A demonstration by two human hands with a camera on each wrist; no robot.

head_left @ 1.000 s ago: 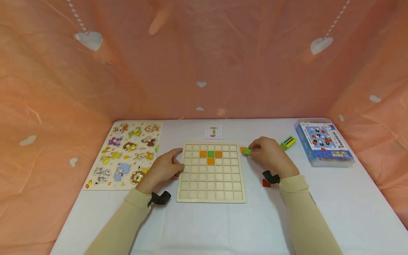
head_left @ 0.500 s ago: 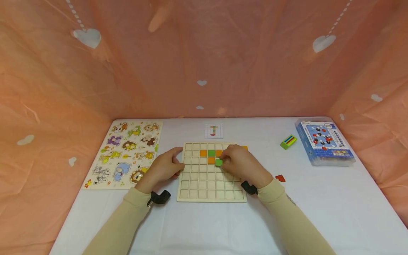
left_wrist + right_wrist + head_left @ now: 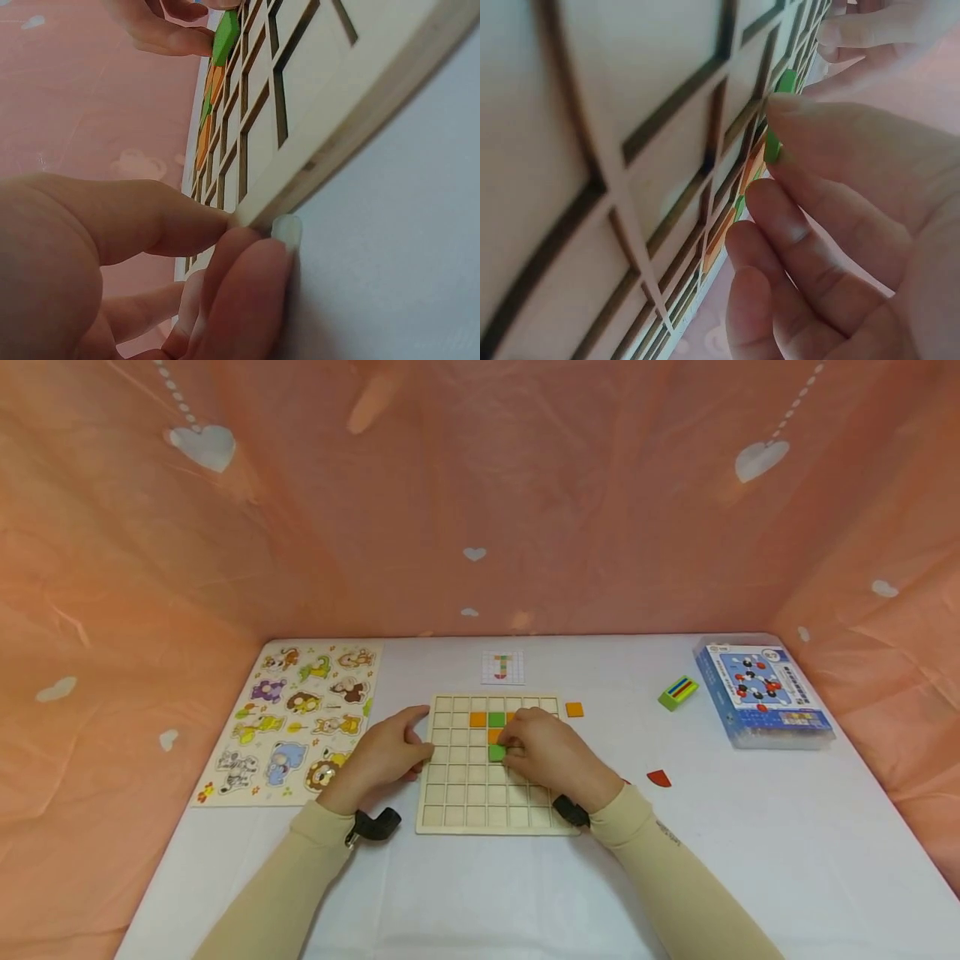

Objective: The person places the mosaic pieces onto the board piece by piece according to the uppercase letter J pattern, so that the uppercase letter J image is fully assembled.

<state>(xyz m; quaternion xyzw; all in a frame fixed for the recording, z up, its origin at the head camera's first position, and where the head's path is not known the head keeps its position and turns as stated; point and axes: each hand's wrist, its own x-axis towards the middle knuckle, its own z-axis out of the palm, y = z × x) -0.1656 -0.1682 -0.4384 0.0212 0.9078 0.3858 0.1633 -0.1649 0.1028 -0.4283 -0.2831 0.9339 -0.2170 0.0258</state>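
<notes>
My right hand [image 3: 547, 747] pinches a green square tile [image 3: 497, 752] between thumb and fingers, over the wooden grid board [image 3: 453, 814]. In the right wrist view this green tile [image 3: 773, 146] is tilted, its edge close to the grid. Just beyond it in the column lies an orange tile [image 3: 494, 737], below another green tile [image 3: 497, 719]. A second orange tile [image 3: 477, 719] sits left of that green one; a third, on its right, is partly hidden by my fingers. My left hand [image 3: 382, 752] grips the board's left edge, thumb and fingertips at the rim [image 3: 259, 202].
A small pattern card [image 3: 503, 667] lies behind the board. To the right are a loose orange tile [image 3: 574, 709], a red quarter-round piece [image 3: 659, 778], a green striped block [image 3: 678, 692] and a blue boxed set [image 3: 765, 693]. An animal puzzle board [image 3: 288, 718] lies on the left.
My right hand has carried the green tile from the table at the right onto the board, then left to the spot below the orange tile. My left hand has stayed at the board's edge.
</notes>
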